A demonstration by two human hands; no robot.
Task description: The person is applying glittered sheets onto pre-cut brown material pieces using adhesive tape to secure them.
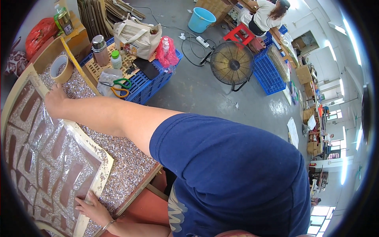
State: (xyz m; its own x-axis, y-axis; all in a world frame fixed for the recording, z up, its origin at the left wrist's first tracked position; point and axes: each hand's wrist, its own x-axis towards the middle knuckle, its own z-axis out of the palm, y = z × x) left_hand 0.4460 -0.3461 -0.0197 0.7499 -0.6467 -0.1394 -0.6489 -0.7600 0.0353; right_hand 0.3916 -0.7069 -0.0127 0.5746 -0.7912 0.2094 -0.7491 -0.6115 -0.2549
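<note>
A large decorative panel [94, 179] with a beige frame, brown inlays and a wrinkled clear film over it lies on a speckled worktable [130, 158]. My right hand [54, 101] reaches far across, its fingers curled over the panel's far edge, close to a roll of brown tape [61, 69]. My left hand [91, 207], with a bracelet on its wrist, lies flat with its fingers spread on the panel's near corner. My blue-sleeved right shoulder fills the lower middle of the view.
Beyond the table a blue crate [148, 83] carries scissors [120, 87], bottles, a flask and a cloth bag [138, 36]. On the grey floor stand a fan [231, 63], a blue bucket [201, 19] and another blue crate [268, 73]. A seated person [265, 15] works at the back.
</note>
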